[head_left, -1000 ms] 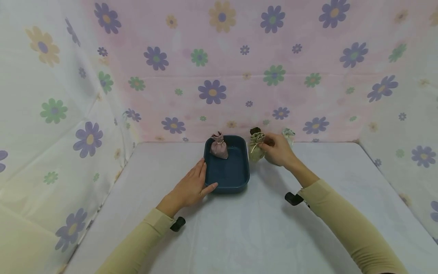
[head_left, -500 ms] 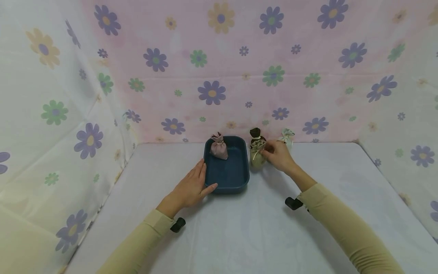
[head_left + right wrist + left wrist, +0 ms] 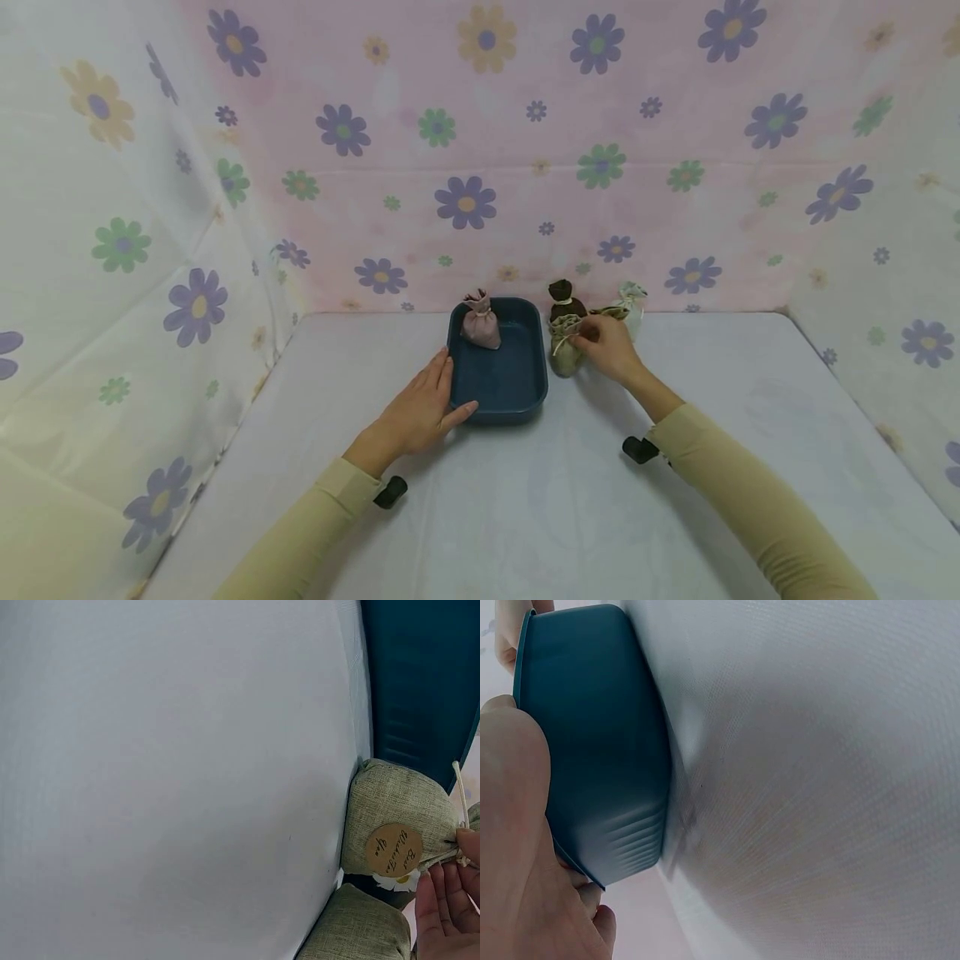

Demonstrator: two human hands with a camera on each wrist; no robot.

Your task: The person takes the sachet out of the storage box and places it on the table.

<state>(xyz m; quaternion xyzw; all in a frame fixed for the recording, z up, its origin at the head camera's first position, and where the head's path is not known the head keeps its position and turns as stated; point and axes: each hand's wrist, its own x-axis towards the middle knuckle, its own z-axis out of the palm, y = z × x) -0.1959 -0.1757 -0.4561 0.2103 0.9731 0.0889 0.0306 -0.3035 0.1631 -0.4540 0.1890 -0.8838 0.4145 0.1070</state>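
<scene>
In the head view my left hand (image 3: 420, 408) rests with straight fingers on the left side of a dark blue plastic bin (image 3: 498, 392). Inside the bin, near its far left corner, sits a pink drawstring pouch (image 3: 481, 327). My right hand (image 3: 611, 343) pinches the gathered neck of a green burlap drawstring pouch (image 3: 565, 358) just right of the bin. In the right wrist view this pouch bears a round brown label (image 3: 394, 850) and stands on the table beside the bin wall. A second green pouch (image 3: 356, 926) stands close by, mostly behind my hand in the head view.
A dark brown pouch (image 3: 562, 304) stands behind the held one. A pale pouch (image 3: 633, 302) is at the back right, partly hidden by my hand. White cloth (image 3: 480, 517) covers the table; flowered fabric walls (image 3: 480, 125) rise at the back and sides.
My right hand has brought the green pouch slightly nearer and down, uncovering more of the dark brown pouch. The second green pouch's top now shows. My left hand has stayed put.
</scene>
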